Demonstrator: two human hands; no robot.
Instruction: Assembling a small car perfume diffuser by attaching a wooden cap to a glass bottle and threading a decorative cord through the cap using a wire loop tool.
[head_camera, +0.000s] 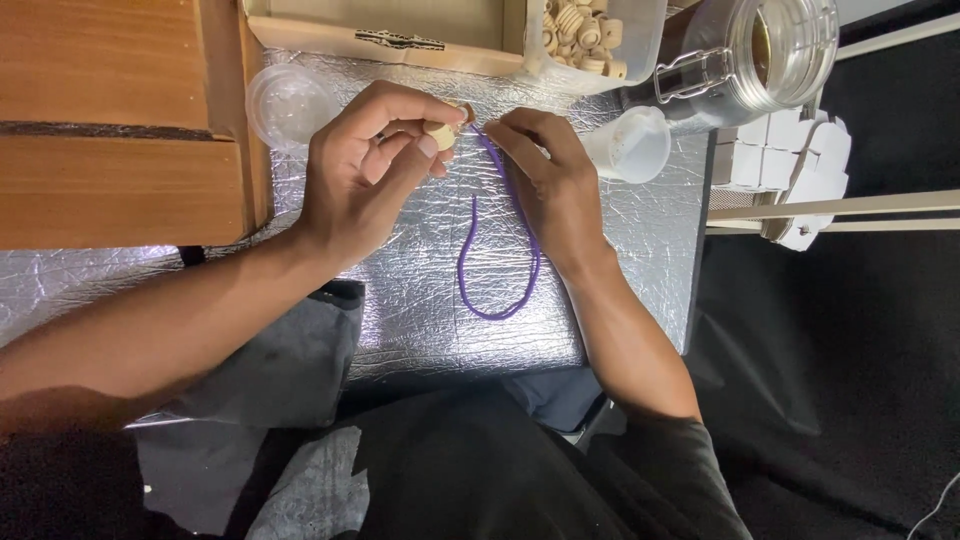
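1. Pinching a small wooden bead (441, 134) between thumb and forefinger, my left hand (365, 170) keeps it just above the crinkled silver mat (420, 300), fingers closed tight around it.
2. My right hand (550, 180) grips the end of the purple cord (497, 262) between its fingertips, right beside the bead; the tip seems to be at the hole, though I cannot tell whether it has gone in.
3. From my fingers, the cord drops in a long loop on the mat, with its free end lying loose near the middle.
4. I judge this to be the threading step: one bead meeting the cord, none visibly strung along the loop.
5. What comes next calls for a steady bead, the cord tip lined up with the hole, a short push, then a fresh grip on the far side to draw it along.
6. More beads sit in the clear tub (590, 40) beyond my hands, with a small clear cup (633, 145) near my right.
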